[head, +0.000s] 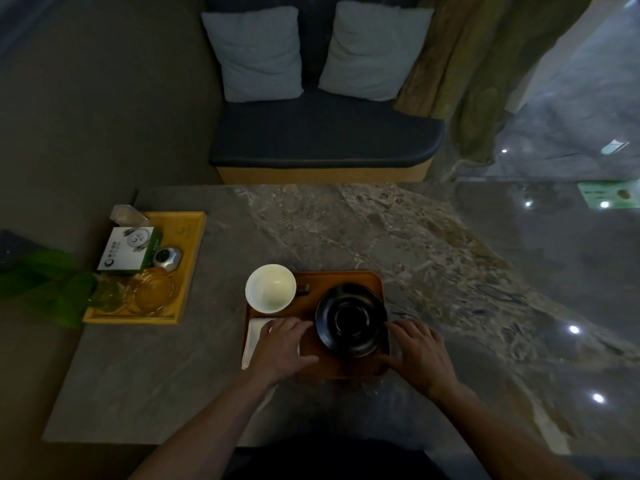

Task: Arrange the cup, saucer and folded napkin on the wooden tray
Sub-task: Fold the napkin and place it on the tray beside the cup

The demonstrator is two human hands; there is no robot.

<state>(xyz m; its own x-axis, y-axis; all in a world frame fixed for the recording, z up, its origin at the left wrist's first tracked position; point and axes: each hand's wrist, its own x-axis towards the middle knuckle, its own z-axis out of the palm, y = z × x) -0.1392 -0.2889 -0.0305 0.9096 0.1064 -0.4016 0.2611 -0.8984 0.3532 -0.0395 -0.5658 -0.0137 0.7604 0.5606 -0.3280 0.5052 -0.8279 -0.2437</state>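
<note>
Left hand (282, 348) lies flat on the napkin (254, 336), right hand (420, 355) open beside the saucer (351, 320) on the tray (341, 280), seemingly touching it; cup (270, 288) beyond the left fingers.

Only one view: cam on my head, looking fwd and steeply down at the stone table (346, 230), close over my left hand (282, 348) and right hand (420, 355); bench (322, 140) beyond, wide-angle.
</note>
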